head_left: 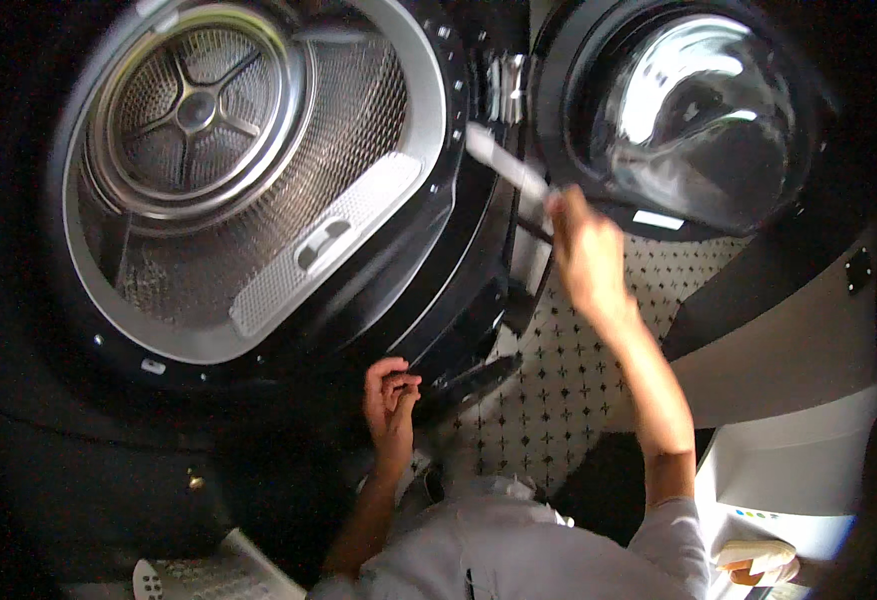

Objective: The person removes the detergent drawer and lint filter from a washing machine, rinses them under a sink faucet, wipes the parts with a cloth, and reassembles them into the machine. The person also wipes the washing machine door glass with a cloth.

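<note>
My right hand [590,259] grips a white, narrow tool [512,171], blurred, so its exact kind cannot be told. Its far end reaches the black front rim of the tumble dryer [462,169], just below the metal door hinge [507,86]. Lower down, my left hand [392,405] is beside the dryer's dark lower front, fingers loosely curled and apart, with nothing visible in it. Inside the dryer's opening show the steel drum [356,120] and a light perforated lint-filter grille [371,195] along the lower lip.
The round glass door [697,127] stands swung out to the right, close above my right hand. Patterned floor tiles [558,390] lie below. A white perforated basket [221,570] is at bottom left, light-coloured shoes [757,559] at bottom right.
</note>
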Available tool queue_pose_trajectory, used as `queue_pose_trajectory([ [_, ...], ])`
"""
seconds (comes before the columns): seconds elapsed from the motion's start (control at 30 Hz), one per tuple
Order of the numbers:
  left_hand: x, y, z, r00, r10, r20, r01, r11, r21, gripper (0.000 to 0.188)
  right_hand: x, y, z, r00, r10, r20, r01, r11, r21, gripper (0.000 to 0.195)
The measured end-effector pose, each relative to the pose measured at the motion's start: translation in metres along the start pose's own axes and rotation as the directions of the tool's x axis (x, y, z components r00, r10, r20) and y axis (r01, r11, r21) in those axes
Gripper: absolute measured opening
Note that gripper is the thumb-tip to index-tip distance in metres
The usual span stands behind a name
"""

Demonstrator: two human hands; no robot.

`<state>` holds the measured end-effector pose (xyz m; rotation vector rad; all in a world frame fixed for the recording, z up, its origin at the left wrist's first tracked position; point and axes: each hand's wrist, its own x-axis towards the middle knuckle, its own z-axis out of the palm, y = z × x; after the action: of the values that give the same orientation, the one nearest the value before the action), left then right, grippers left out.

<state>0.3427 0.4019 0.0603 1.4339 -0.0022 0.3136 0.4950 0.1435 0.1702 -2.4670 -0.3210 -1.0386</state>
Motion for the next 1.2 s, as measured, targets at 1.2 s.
queue_pose_trajectory([
  [1.2,0.155,0.244,0.549,-0.383,0.808,0.448,-0.840,-0.506,0.194,0.050,-0.520,-0.042,-0.339,-0.037,0.403,-0.914,-0.965,0.225,0.138,0.016],
])
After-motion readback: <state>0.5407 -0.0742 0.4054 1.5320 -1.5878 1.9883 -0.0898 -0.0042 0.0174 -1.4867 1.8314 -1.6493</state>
